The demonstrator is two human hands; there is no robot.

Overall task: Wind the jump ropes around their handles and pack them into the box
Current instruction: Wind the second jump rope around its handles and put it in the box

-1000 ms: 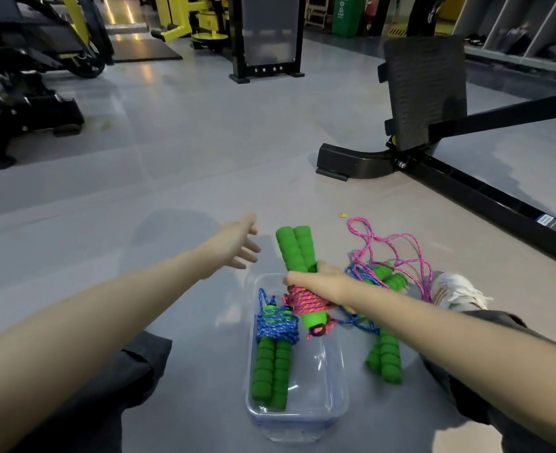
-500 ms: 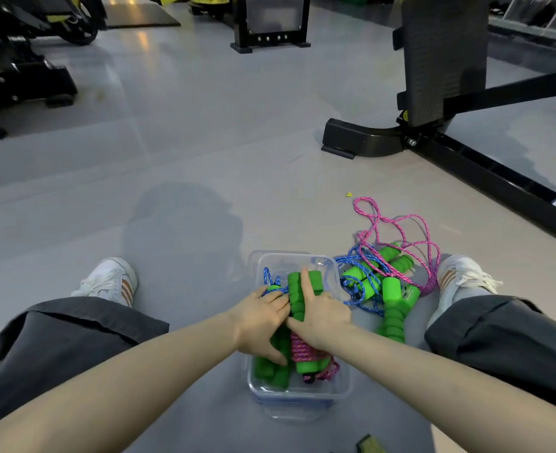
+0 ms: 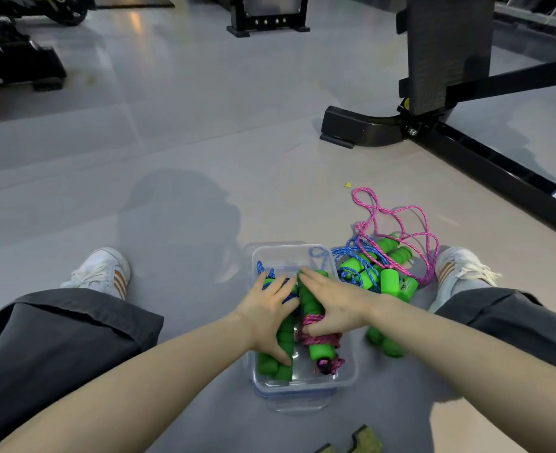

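Observation:
A clear plastic box (image 3: 345,377) sits on the floor between my legs. Inside lie two wound jump ropes with green foam handles: a blue-rope bundle (image 3: 280,348) on the left and a pink-rope bundle (image 3: 317,335) on the right. My left hand (image 3: 267,308) presses flat on the blue-rope bundle. My right hand (image 3: 332,305) rests on the pink-rope bundle, thumb at its wound rope. Right of the box lies a loose tangle of pink and blue ropes (image 3: 397,243) with several green handles (image 3: 397,284).
My white shoes (image 3: 102,269) (image 3: 459,266) flank the box. A black gym machine base (image 3: 466,148) runs along the right. More dark equipment (image 3: 15,60) stands at the far left. Green-brown pieces (image 3: 365,441) lie at the bottom edge.
One second ago my right hand held the pink-rope bundle above the box and my left hand was open in the air. Both hands now press the bundles down inside the box.

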